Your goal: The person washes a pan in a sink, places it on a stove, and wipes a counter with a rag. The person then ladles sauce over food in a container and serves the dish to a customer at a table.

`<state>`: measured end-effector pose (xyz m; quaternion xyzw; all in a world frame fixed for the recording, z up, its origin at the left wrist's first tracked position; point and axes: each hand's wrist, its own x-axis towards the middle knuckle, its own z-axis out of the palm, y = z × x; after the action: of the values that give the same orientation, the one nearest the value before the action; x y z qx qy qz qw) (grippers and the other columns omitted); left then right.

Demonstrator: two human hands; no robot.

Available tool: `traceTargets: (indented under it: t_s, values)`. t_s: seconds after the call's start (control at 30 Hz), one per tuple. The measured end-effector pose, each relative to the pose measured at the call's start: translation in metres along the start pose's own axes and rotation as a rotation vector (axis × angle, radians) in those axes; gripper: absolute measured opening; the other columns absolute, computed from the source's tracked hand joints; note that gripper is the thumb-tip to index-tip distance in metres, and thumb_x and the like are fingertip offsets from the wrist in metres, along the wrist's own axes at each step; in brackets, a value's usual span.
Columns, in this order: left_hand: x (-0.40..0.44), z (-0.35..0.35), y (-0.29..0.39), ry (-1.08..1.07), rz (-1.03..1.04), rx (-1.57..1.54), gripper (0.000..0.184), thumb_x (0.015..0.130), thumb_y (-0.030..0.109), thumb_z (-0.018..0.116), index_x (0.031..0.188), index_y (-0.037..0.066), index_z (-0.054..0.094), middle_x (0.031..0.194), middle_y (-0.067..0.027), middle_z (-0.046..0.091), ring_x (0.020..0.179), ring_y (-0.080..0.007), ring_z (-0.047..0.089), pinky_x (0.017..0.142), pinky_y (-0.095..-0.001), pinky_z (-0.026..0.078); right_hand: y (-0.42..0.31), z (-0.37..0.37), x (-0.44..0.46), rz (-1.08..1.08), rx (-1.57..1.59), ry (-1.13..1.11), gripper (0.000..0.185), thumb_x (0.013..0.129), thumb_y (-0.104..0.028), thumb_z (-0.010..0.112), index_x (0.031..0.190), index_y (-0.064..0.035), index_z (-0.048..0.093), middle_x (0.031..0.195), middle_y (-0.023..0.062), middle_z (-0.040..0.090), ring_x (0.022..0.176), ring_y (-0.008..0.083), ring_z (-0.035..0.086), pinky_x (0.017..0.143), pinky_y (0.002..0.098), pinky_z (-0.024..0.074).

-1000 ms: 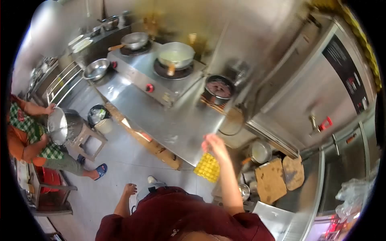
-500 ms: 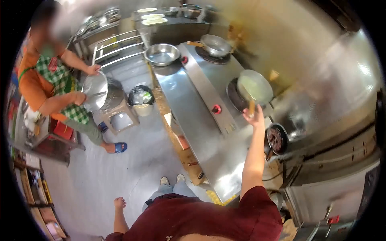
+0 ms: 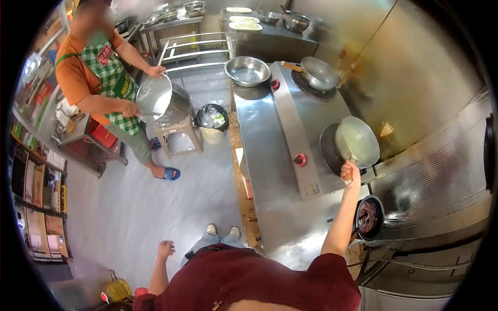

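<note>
My right hand (image 3: 350, 174) is wrapped round the wooden handle of a deep round wok (image 3: 359, 136), which sits tilted at the near burner (image 3: 328, 150) of the steel stove. Pale, cloudy liquid shows inside it. Down at my side, away from any object, hangs my left hand (image 3: 166, 250), its fingers loosely apart with nothing in them. To the right of my right forearm stands a black pot (image 3: 369, 217) with dark red-brown contents.
A second wok (image 3: 318, 72) rests on the far burner, beside a steel basin (image 3: 248, 71). At left, a person in a checked apron (image 3: 111, 65) tips a large metal pot (image 3: 176, 106) on a stool (image 3: 179, 142). A lined bin (image 3: 212, 132) stands between. An oil bottle (image 3: 116, 289) is at lower left.
My right hand has closed from an open reach onto the wok's handle. The view has shifted, so the room appears further right. The other person still holds the metal pot.
</note>
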<state>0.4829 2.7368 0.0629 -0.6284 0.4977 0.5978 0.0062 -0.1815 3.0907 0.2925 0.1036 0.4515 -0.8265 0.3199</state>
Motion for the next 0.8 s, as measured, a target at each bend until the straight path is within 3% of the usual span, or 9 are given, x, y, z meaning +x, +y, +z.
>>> traceTargets:
  t_s: [0.17, 0.23, 0.37, 0.43, 0.5, 0.57, 0.8]
  values:
    - [-0.001, 0.003, 0.013, 0.058, 0.108, 0.006, 0.024, 0.079, 0.020, 0.048, 0.088, 0.000, 0.055, 0.071, -0.0106, 0.058, 0.052, -0.0165, 0.057, 0.043, -0.0260, 0.044, -0.005, -0.007, -0.022, -0.037, -0.117, -0.019, 0.023, 0.078, -0.012, 0.052, 0.061, -0.0128, 0.037, 0.049, -0.0045, 0.038, 0.037, 0.0058, 0.036, 0.033, 0.0195, 0.0331]
    - [-0.009, 0.001, 0.004, 0.087, 0.075, -0.011, 0.024, 0.078, 0.020, 0.048, 0.089, 0.000, 0.056, 0.071, -0.0104, 0.058, 0.051, -0.0167, 0.057, 0.043, -0.0266, 0.044, -0.006, -0.009, -0.025, -0.018, -0.208, -0.037, 0.029, 0.078, -0.020, 0.054, 0.055, -0.0152, 0.037, 0.043, -0.0027, 0.036, 0.035, 0.0091, 0.036, 0.032, 0.0208, 0.0334]
    - [-0.029, 0.003, -0.023, 0.138, -0.090, 0.026, 0.024, 0.077, 0.019, 0.050, 0.088, -0.001, 0.056, 0.070, -0.0103, 0.059, 0.051, -0.0175, 0.057, 0.043, -0.0281, 0.044, -0.002, 0.008, -0.044, 0.016, -0.249, -0.074, 0.027, 0.079, -0.020, 0.054, 0.058, -0.0145, 0.037, 0.044, -0.0034, 0.035, 0.034, 0.0080, 0.034, 0.031, 0.0209, 0.0331]
    - [-0.033, -0.003, -0.048, 0.119, -0.150, 0.026, 0.024, 0.076, 0.019, 0.050, 0.088, -0.001, 0.056, 0.070, -0.0105, 0.059, 0.051, -0.0181, 0.057, 0.042, -0.0289, 0.045, 0.007, 0.026, -0.058, -0.044, -0.225, -0.111, 0.024, 0.079, -0.019, 0.054, 0.061, -0.0140, 0.038, 0.047, -0.0039, 0.035, 0.035, 0.0069, 0.034, 0.030, 0.0199, 0.0327]
    - [-0.032, -0.006, -0.068, 0.111, -0.183, 0.032, 0.025, 0.075, 0.019, 0.051, 0.088, -0.001, 0.056, 0.070, -0.0109, 0.059, 0.051, -0.0186, 0.057, 0.042, -0.0295, 0.045, 0.017, 0.038, -0.069, -0.056, -0.240, -0.152, 0.013, 0.078, -0.018, 0.055, 0.077, -0.0104, 0.044, 0.055, -0.0039, 0.038, 0.037, 0.0061, 0.035, 0.029, 0.0194, 0.0318]
    - [-0.031, -0.011, -0.081, 0.126, -0.190, 0.033, 0.025, 0.075, 0.020, 0.051, 0.087, -0.001, 0.056, 0.070, -0.0112, 0.059, 0.050, -0.0190, 0.057, 0.042, -0.0299, 0.045, 0.032, 0.059, -0.085, -0.086, -0.305, -0.125, 0.015, 0.076, -0.016, 0.055, 0.084, -0.0088, 0.045, 0.057, -0.0038, 0.039, 0.037, 0.0057, 0.034, 0.029, 0.0189, 0.0291]
    - [-0.036, -0.026, -0.103, 0.179, -0.172, -0.143, 0.026, 0.077, 0.017, 0.049, 0.092, -0.002, 0.057, 0.078, -0.0135, 0.060, 0.058, -0.0195, 0.059, 0.046, -0.0293, 0.046, 0.120, 0.123, -0.143, 0.017, -0.447, -0.228, 0.019, 0.076, -0.013, 0.053, 0.092, -0.0068, 0.045, 0.056, -0.0024, 0.037, 0.033, 0.0075, 0.034, 0.025, 0.0205, 0.0298]
